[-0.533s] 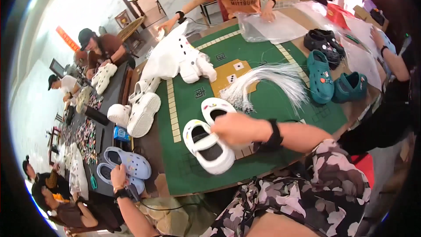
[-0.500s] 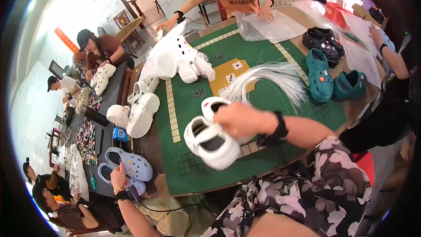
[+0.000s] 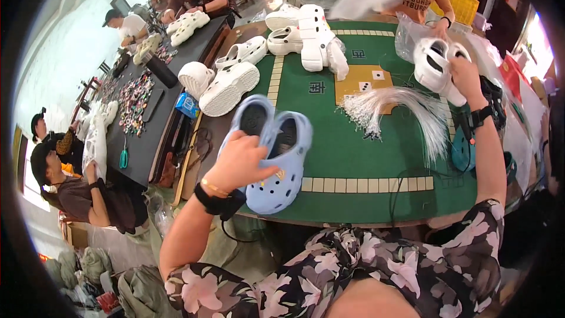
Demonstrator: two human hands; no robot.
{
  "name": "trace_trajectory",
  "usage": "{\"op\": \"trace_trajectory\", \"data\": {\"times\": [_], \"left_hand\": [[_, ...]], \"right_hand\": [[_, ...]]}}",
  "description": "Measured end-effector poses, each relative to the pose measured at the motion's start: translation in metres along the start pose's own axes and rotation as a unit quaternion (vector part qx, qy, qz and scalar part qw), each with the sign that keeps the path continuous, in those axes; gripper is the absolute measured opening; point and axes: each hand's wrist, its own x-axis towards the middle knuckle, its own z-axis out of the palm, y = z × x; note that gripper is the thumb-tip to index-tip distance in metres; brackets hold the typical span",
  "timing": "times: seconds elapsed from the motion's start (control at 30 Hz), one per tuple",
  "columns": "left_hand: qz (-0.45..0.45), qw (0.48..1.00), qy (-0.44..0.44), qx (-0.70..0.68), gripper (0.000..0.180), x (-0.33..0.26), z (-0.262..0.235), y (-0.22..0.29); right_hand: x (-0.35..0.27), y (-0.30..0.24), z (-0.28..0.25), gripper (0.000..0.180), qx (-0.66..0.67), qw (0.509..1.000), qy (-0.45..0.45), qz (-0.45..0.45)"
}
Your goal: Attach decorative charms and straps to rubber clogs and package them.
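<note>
A pair of light blue clogs [image 3: 281,185] is in the grip of my left hand [image 3: 238,165], over the near left part of the green table mat [image 3: 353,209]. Small charms sit on the blue uppers. Far to the right, my right hand [image 3: 466,79] grips a pair of white clogs [image 3: 428,62], raised near a co-worker's hand and a clear plastic bag [image 3: 406,38]. Below these lies a loose bundle of thin white ties [image 3: 400,109] on the mat. Teal clogs [image 3: 464,150] are partly hidden behind my right forearm.
White clogs [image 3: 231,88] lie at the mat's left edge, with more white clogs [image 3: 315,35] behind. A blue packet [image 3: 187,106] rests beside a dark table [image 3: 147,156] with scattered colourful charms [image 3: 136,103]. Opposite, a person in orange [image 3: 421,0] handles plastic bags. Other people work at left.
My left hand has brought the blue clogs from the dark table's corner over the mat. My right hand has carried the white clogs to the far right. The head view has turned.
</note>
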Motion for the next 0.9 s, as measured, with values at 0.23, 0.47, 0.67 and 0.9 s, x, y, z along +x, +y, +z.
{"op": "trace_trajectory", "data": {"times": [0.23,0.47,0.67,0.9], "left_hand": [[0.145,0.973,-0.087,0.159,0.01,0.021,0.013,0.028],[0.082,0.995,0.014,0.053,0.017,0.021,0.016,0.04],[0.026,0.977,0.186,-0.1,0.027,-0.013,0.034,0.098],[-0.062,0.985,0.087,-0.137,0.054,-0.01,0.072,0.121]], "right_hand": [[-0.04,-0.024,0.034,0.033,-0.044,0.993,-0.1,0.048],[-0.052,-0.127,0.01,0.036,0.254,0.96,-0.073,-0.096],[-0.076,-0.212,-0.007,0.037,0.372,0.891,-0.156,-0.209],[-0.104,-0.268,0.0,0.025,0.384,0.834,-0.261,-0.299]]}}
